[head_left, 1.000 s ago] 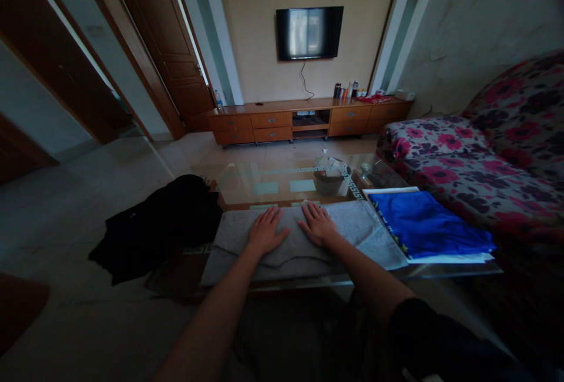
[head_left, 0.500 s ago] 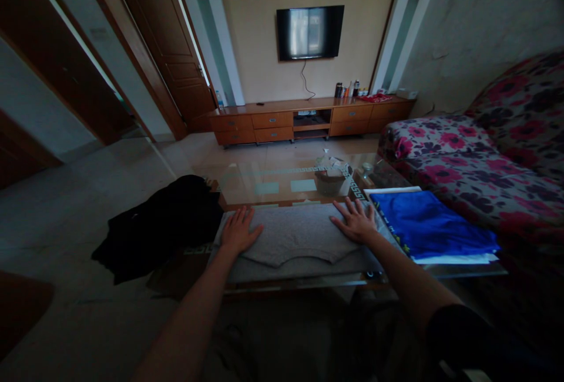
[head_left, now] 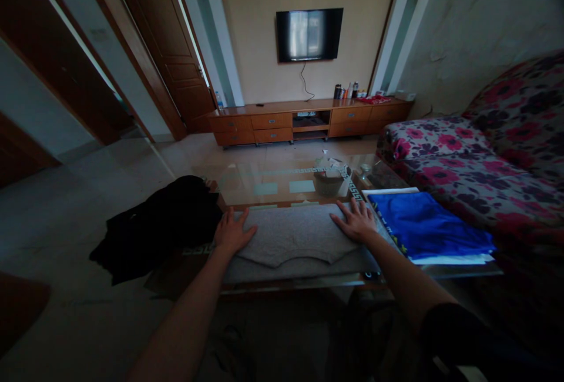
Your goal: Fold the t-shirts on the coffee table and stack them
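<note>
A folded grey garment lies on the near edge of a glass coffee table. My left hand rests flat on the garment's left end, fingers spread, open. At the garment's right end my right hand lies flat too, fingers apart and holding nothing. A folded blue cloth on white fabric sits just right of my right hand. A black garment is heaped on the table's left end, close to my left hand.
A small basket with items stands mid-table. A floral sofa runs along the right. A wooden TV cabinet and a wall TV are at the far wall. Brown doors stand at left over a tiled floor.
My hands slid apart from the garment's middle to its two ends. The grey garment's side parts now lie folded in, and it looks narrower.
</note>
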Tool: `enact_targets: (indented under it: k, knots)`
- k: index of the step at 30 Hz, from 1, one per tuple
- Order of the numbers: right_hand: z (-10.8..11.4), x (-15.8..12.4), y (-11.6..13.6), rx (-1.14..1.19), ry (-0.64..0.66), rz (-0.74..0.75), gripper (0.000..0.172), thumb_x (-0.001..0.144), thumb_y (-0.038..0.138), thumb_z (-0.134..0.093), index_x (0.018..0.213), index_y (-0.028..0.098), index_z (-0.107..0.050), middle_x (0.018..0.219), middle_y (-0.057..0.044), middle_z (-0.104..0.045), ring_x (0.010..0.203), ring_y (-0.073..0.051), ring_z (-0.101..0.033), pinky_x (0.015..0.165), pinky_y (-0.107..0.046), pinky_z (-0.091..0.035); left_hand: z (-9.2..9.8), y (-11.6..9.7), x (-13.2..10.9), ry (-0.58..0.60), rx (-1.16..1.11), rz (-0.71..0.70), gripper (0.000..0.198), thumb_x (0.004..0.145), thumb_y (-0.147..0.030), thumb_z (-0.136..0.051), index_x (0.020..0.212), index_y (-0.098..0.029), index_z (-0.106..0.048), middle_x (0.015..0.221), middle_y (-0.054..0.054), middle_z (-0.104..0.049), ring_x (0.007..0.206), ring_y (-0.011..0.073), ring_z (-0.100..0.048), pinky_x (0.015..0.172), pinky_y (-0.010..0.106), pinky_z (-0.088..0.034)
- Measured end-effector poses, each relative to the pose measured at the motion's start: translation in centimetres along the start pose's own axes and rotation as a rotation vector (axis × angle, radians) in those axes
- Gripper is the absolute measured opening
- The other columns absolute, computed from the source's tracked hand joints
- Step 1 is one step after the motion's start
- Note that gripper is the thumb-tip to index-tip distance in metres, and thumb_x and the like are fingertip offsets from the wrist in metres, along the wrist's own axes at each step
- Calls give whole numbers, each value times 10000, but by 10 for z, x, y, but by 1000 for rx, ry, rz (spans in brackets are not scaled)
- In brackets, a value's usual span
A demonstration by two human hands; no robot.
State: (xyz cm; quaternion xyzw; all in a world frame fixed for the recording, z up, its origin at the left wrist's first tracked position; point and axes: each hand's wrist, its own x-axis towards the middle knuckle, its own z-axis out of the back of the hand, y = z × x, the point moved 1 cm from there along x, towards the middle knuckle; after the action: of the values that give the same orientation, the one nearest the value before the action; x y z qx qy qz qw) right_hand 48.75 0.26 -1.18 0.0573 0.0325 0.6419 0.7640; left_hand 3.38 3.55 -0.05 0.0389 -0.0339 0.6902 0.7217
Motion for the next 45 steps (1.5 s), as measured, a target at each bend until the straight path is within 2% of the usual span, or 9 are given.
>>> enact_targets:
  k: [5, 13, 16, 19, 23, 26, 31, 36, 45]
  knots:
    - [1, 3, -18, -16, -5, -10, 863, 923, 789, -142, 1601, 275, -287, 1691, -93, -96, 1529, -329, -138, 1203, -490, -121, -5, 11, 0, 16, 17, 29, 824, 918, -709, -329, 1578, -216, -317, 1644, 139, -282, 1509, 352, -252, 1189, 487, -247]
    - [-8, 3, -24, -18, -27, -12, 843, 933, 772, -160, 1603, 274, -279, 1686, -98, -127, 1534, -306, -148, 1214, -457, -117, -4, 15, -6, -9, 14, -14, 748, 936, -600, -402, 1561, -194, -344, 1652, 132, -263, 1521, 318, -234, 1209, 455, -226]
    - [-4, -1, -14, -59, -77, -34, 819, 950, 730, -169, 1585, 241, -337, 1677, -105, -170, 1530, -321, -151, 1214, -505, -67, 5, 4, -11, -77, 21, -16, 702, 925, -543, -434, 1519, -169, -418, 1652, 135, -261, 1536, 317, -183, 1235, 473, -162]
    - [3, -7, 6, -86, -147, 12, 788, 961, 693, -181, 1586, 237, -332, 1687, -77, -130, 1538, -333, -80, 1211, -539, 3, 13, -13, -14, -95, -14, -176, 672, 924, -492, -440, 1518, -179, -413, 1657, 98, -262, 1547, 284, -143, 1255, 457, -116]
    - [4, -14, 33, -7, -30, 193, 784, 966, 697, -146, 1619, 270, -219, 1691, -31, -118, 1544, -288, -85, 1220, -487, -88, 12, -29, -15, 14, -93, -331, 667, 963, -498, -377, 1558, -199, -334, 1655, 75, -275, 1530, 246, -218, 1240, 416, -179]
    - [-2, -16, 43, 9, 39, 234, 798, 965, 705, -165, 1627, 259, -177, 1687, -36, -138, 1541, -291, -103, 1220, -486, -103, 9, -35, -15, 57, -96, -310, 697, 961, -540, -378, 1570, -208, -305, 1650, 78, -287, 1525, 257, -234, 1231, 435, -187]
    - [-4, -17, 62, -5, -25, 189, 841, 969, 693, -163, 1627, 168, -174, 1684, -83, -126, 1541, -311, -84, 1221, -512, -59, 7, -56, -14, 4, -100, -272, 707, 970, -578, -340, 1550, -174, -345, 1634, 113, -314, 1517, 282, -245, 1236, 472, -146]
    - [-4, -18, 86, 33, 29, 374, 832, 967, 704, -129, 1626, 198, -185, 1679, -38, -162, 1549, -265, -66, 1234, -464, -53, -3, -72, -11, 9, -143, -378, 691, 976, -584, -330, 1556, -208, -337, 1641, 69, -313, 1517, 248, -246, 1240, 430, -167]
    - [-11, -20, 104, 49, 33, 352, 906, 956, 730, -151, 1612, 108, -217, 1675, -111, -140, 1547, -294, -73, 1236, -475, -40, -1, -99, -13, -11, -162, -342, 713, 976, -603, -325, 1549, -180, -363, 1631, 101, -327, 1512, 298, -250, 1241, 475, -171]
